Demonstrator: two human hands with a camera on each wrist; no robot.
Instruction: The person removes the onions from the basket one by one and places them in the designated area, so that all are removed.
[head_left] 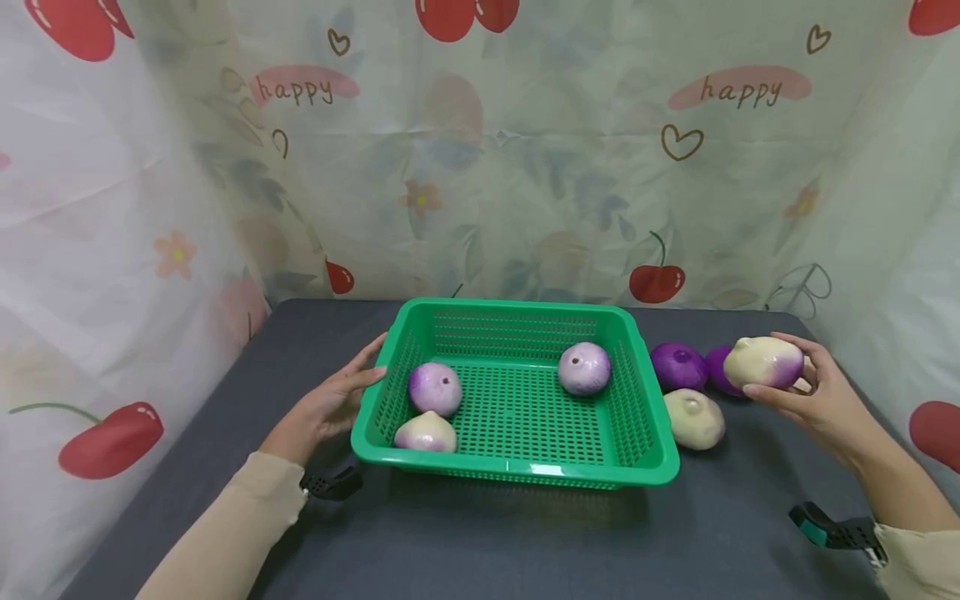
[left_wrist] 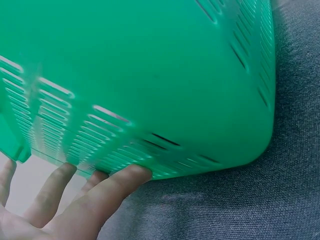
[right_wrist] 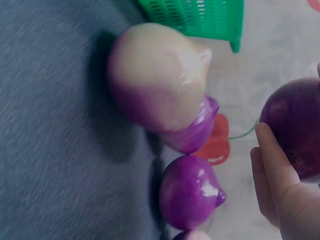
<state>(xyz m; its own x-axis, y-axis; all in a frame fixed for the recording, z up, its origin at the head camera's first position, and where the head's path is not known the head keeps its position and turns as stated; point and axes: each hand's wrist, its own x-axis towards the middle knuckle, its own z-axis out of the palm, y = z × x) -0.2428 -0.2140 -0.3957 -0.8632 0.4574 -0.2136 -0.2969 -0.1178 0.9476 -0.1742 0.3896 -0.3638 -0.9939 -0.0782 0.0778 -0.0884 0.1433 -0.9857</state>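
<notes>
My right hand (head_left: 832, 400) holds a white-and-purple onion (head_left: 765, 363) above the table, thumb on the near side and fingers behind. In the right wrist view that onion (right_wrist: 295, 130) shows its purple side and is cut off by the frame edge. My left hand (head_left: 333, 404) touches the left end of a green plastic basket (head_left: 517, 475), its fingers (left_wrist: 107, 192) fairly straight against the slotted outer wall. Inside the basket, a purple onion (head_left: 435, 389) and a pale-topped onion (head_left: 426, 432) sit at the left, and another purple onion (head_left: 585, 369) at the right.
Just right of the basket lie a white onion (head_left: 695, 419), a deep purple onion (head_left: 678, 367) and a second purple one (head_left: 722, 371), partly hidden behind the held onion. All rest on a dark grey table (head_left: 480, 542). A printed curtain (head_left: 495, 167) encloses the back and sides.
</notes>
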